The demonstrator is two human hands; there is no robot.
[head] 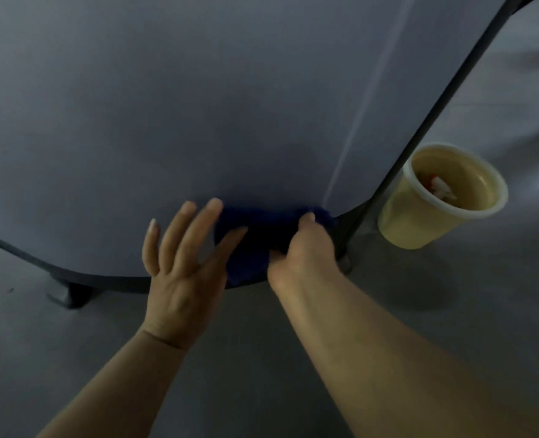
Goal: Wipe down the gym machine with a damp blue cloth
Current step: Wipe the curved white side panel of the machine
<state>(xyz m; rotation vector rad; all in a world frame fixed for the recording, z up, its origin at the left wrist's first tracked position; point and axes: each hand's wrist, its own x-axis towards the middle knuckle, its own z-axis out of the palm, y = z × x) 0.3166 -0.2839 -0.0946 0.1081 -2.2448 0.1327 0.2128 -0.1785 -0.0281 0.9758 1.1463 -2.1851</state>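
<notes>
You had the cloth (249,238) between your two hands, lying against the machine panel (167,121) at its lower edge. Your left hand (182,263) lay left of it, your right hand (306,251) on it. A bucket (420,216) stood on the floor (261,358) to the right of your right hand, beyond the panel's corner.

Setting: indoor gym or fitness-equipment area. Evidence: a large grey machine panel (173,115) with a dark frame edge (445,102), mounted on dark feet (69,294), fills most of the view. It stands on a smooth grey floor (261,358). A cream plastic bucket (432,203) sits on the floor, right of the panel.
</notes>
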